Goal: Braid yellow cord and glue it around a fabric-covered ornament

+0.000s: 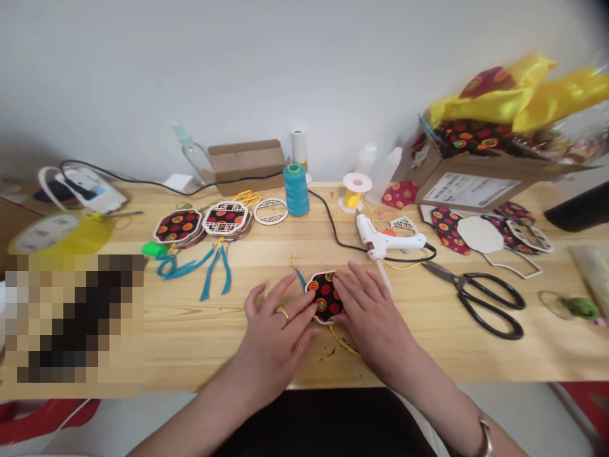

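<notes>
A small wooden-rimmed ornament [326, 297] covered in black fabric with red and orange flowers lies on the table before me. A yellow cord hangs from its lower edge, and a bit of teal tassel shows at its upper left. My left hand [273, 324] rests on its left side, fingers stretched out and tips on the fabric. From the other side my right hand [373, 314] lies flat over the right edge, fingers extended. The undersides of both hands are hidden.
A white glue gun [387, 238] and black-handled scissors [476, 295] lie to the right. Finished-looking ornaments with teal tassels [223, 219] are stacked at left. Behind stand a teal thread cone [295, 190], a yellow thread spool [353, 197] and a fabric-filled carton [469, 184]. A black cable [328, 206] crosses the table.
</notes>
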`<action>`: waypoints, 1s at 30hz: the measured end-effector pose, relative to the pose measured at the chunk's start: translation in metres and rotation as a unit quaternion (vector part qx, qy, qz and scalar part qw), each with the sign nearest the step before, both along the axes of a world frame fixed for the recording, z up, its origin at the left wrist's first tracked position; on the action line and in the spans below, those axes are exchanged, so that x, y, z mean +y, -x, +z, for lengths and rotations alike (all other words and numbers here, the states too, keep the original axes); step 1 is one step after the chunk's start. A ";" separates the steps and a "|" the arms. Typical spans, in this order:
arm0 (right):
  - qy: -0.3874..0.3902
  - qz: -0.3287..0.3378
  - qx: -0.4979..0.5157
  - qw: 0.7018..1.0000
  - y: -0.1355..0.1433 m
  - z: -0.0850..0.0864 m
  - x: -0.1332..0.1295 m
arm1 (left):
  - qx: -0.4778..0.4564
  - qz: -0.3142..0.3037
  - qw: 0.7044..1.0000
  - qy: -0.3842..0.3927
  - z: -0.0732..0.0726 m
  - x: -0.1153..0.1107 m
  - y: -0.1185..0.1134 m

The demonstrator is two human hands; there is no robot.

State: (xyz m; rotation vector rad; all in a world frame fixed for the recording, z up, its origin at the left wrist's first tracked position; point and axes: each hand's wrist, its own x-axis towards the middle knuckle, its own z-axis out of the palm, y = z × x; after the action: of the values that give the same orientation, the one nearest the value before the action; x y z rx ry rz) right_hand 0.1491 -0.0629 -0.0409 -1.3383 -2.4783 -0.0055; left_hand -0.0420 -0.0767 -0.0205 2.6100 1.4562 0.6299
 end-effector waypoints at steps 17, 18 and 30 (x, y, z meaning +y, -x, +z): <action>0.002 -0.001 0.002 1.000 0.001 0.001 0.001 | 0.149 0.020 0.989 -0.009 -0.001 0.057 0.023; 0.001 -0.001 0.002 1.000 0.000 0.000 0.001 | 0.145 0.025 0.989 -0.003 0.000 0.056 0.026; 0.004 0.003 0.004 1.000 -0.001 -0.005 0.001 | -0.425 0.292 0.852 0.092 0.053 0.057 0.057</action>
State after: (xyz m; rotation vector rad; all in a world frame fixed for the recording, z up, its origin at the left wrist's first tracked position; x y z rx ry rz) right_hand 0.1499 -0.0614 -0.0455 -1.3315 -2.4789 0.0098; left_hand -0.0989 -0.0196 0.0322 1.3475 1.7775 1.3758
